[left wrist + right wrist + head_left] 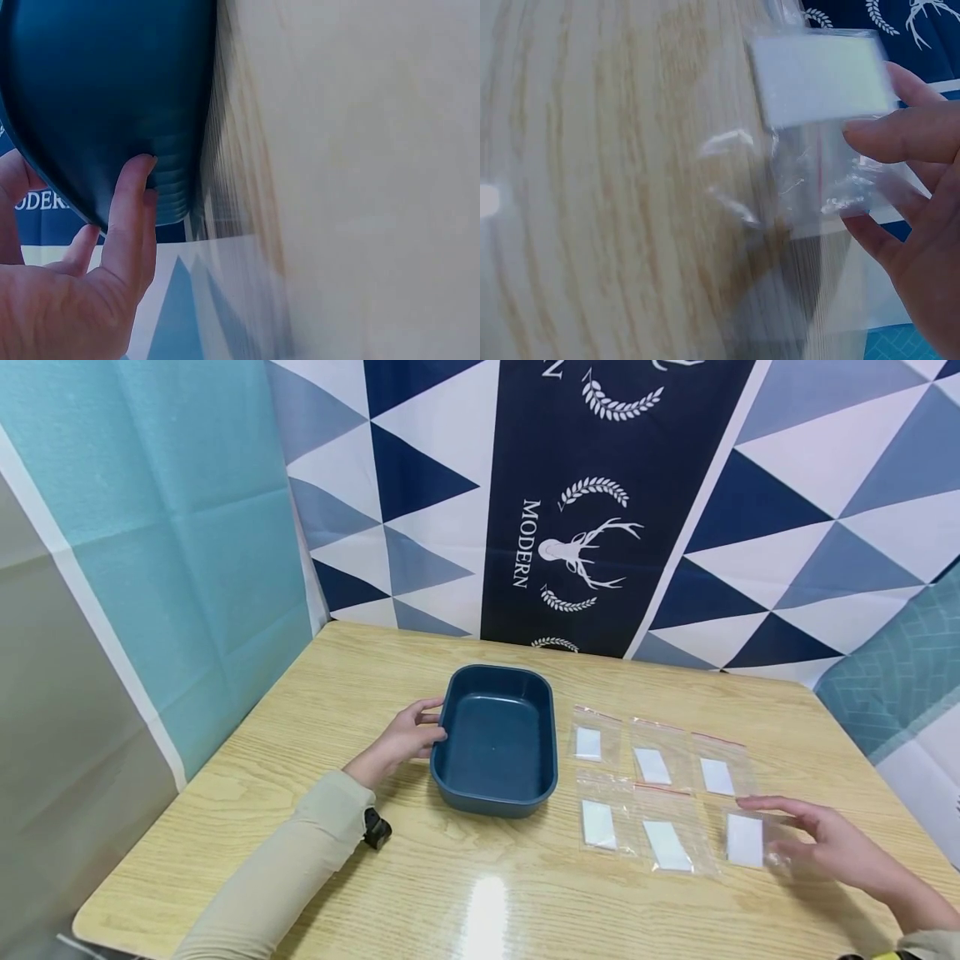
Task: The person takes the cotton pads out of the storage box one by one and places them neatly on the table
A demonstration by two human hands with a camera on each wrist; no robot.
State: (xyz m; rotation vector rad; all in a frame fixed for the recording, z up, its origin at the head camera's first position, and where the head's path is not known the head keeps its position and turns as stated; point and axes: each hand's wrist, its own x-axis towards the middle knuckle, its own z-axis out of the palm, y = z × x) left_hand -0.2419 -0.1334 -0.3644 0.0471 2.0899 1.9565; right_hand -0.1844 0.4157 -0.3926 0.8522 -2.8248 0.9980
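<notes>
A dark blue plastic bin (pixel 492 747) stands on the table. My left hand (pixel 405 737) grips its left rim, the thumb at the top edge. In the left wrist view the fingers (pixel 129 217) lie along the bin's outer wall (pixel 112 82). At the right, my right hand (pixel 832 843) holds a clear zip bag (pixel 802 176) with a white rectangular piece (pixel 745 840) inside. The right wrist view has the thumb (pixel 900 136) on the near side of this bag and other fingers behind it.
Between bin and right hand lie several similar bags, among them a back-left one (pixel 588 743) and a front one (pixel 669 845). The wooden table (pixel 420 893) meets a patterned cloth (pixel 427 468) at the back. Another cloth (pixel 202 527) hangs at the left.
</notes>
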